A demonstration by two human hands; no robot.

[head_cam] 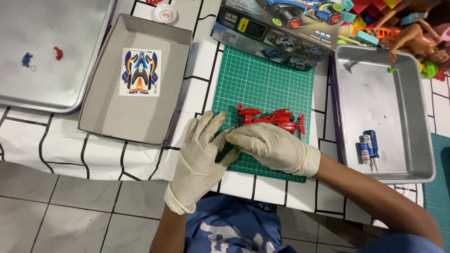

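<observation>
A red toy race car body point(272, 119) lies on a green cutting mat point(267, 84). My right hand point(272, 146), in a pale glove, rests over the car's near side and covers part of it. My left hand point(202, 149), also gloved, lies flat on the mat's left edge with fingers spread, its thumb touching my right hand's fingertips. Whether either hand grips a small part is hidden.
A grey cardboard box lid point(112, 117) with a sticker sheet point(139, 71) lies to the left. A metal tray point(70, 84) at far left holds small blue and red parts. The right metal tray point(412, 154) holds a battery and screwdriver point(372, 147). The kit box point(276, 33) and toys sit behind.
</observation>
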